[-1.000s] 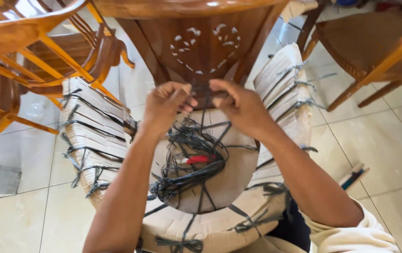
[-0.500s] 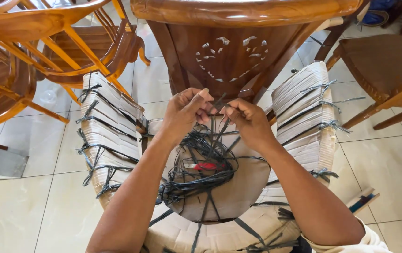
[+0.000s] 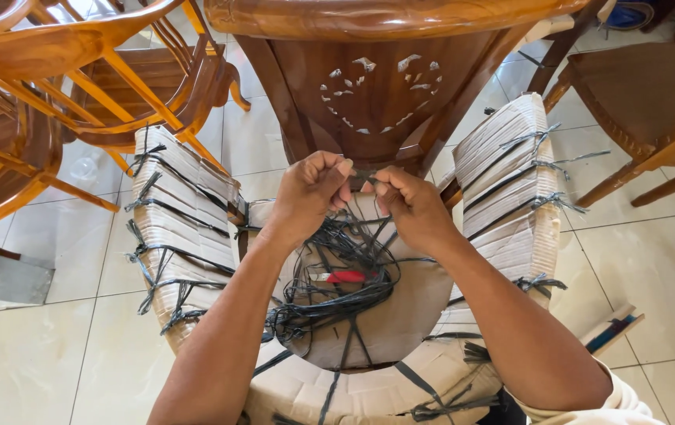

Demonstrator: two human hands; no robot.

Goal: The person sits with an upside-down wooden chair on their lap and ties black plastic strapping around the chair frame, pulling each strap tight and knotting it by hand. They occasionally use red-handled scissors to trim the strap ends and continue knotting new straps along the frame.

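My left hand (image 3: pixel 307 195) and my right hand (image 3: pixel 410 206) meet above the seat of a wooden chair (image 3: pixel 384 86) wrapped in pale paper padding. Both pinch a thin dark plastic strap (image 3: pixel 362 176) between their fingertips, close to the carved chair back. Under the hands lies a tangled bundle of dark straps (image 3: pixel 337 291) on the padded seat (image 3: pixel 400 315), with a small red-handled tool (image 3: pixel 345 277) in it. The armrests, left (image 3: pixel 180 212) and right (image 3: pixel 510 189), are bound in paper and tied with dark straps.
Bare orange wooden chairs (image 3: pixel 62 86) stand at the left on the pale tiled floor (image 3: pixel 30 346). Another brown chair (image 3: pixel 644 102) is at the right. A small flat blue-and-tan object (image 3: pixel 611 329) lies on the floor by the right armrest.
The view has shifted so the chair sits lower and nearer. Both hands stay together at the strap and have drawn slightly closer to the chair back.
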